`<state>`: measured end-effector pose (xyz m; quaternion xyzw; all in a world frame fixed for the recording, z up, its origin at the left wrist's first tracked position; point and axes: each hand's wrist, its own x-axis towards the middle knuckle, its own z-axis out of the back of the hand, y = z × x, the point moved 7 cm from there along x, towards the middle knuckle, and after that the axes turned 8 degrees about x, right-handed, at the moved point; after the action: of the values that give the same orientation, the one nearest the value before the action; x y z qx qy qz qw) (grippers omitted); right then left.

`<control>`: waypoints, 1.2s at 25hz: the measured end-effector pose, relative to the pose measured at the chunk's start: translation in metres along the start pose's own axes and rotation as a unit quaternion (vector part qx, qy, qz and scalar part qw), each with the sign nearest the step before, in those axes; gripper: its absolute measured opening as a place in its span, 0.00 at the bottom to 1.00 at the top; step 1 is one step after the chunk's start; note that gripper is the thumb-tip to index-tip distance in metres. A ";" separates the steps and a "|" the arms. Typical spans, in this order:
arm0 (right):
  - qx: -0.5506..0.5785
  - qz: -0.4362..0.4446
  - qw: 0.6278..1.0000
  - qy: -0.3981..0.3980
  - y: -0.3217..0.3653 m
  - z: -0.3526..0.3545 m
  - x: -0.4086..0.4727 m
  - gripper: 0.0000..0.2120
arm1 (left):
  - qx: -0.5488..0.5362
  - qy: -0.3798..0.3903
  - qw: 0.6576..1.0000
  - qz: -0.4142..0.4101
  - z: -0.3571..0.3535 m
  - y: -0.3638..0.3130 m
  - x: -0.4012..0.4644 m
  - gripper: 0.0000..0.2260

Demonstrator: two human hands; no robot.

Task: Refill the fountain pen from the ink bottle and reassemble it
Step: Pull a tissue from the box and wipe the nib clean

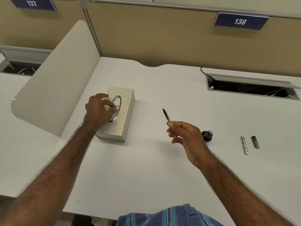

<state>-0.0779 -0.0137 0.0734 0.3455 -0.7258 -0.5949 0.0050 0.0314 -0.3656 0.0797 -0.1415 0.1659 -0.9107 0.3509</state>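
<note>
My right hand [185,137] holds the bare pen section with its clear converter [166,115], nib pointing up and away, a red end showing below the fingers. Just right of that hand stands the small dark ink bottle [207,135], uncapped. Further right on the desk lie the silver pen barrel [244,145] and the darker pen cap [255,142], side by side. My left hand [100,110] rests on top of the patterned tissue box [123,115], fingers pinching a white tissue [116,108] at the metal-ringed oval slot.
A white desk [146,168] with a curved divider panel [53,82] on the left. An open cable tray [250,87] with a cord is set into the desk at the back right. Beige partition walls carry signs 137 and 138.
</note>
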 end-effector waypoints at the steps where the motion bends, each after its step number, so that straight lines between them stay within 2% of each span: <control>1: 0.000 -0.001 1.000 -0.001 0.000 0.000 0.000 0.06 | 0.007 -0.001 1.000 -0.010 0.001 -0.001 0.000 0.04; 7: 0.000 -0.003 1.000 -0.002 -0.001 0.001 -0.001 0.06 | 0.075 0.040 0.995 -0.051 -0.007 -0.003 0.000 0.05; 17: 0.004 0.005 1.000 -0.011 0.001 0.008 -0.001 0.07 | 0.055 -0.010 0.996 -0.073 0.001 -0.012 0.000 0.02; 26: 0.015 0.006 1.000 -0.016 -0.001 0.012 -0.004 0.08 | -0.025 -0.045 0.994 -0.099 -0.003 -0.008 -0.007 0.01; 30: 0.017 0.005 1.000 -0.017 -0.001 0.013 -0.004 0.08 | -0.085 -0.051 0.992 -0.072 0.010 -0.010 -0.002 0.02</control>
<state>-0.0798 -0.0010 0.0705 0.3313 -0.7378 -0.5880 -0.0102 0.0304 -0.3593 0.0921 -0.2285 0.2140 -0.9079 0.2787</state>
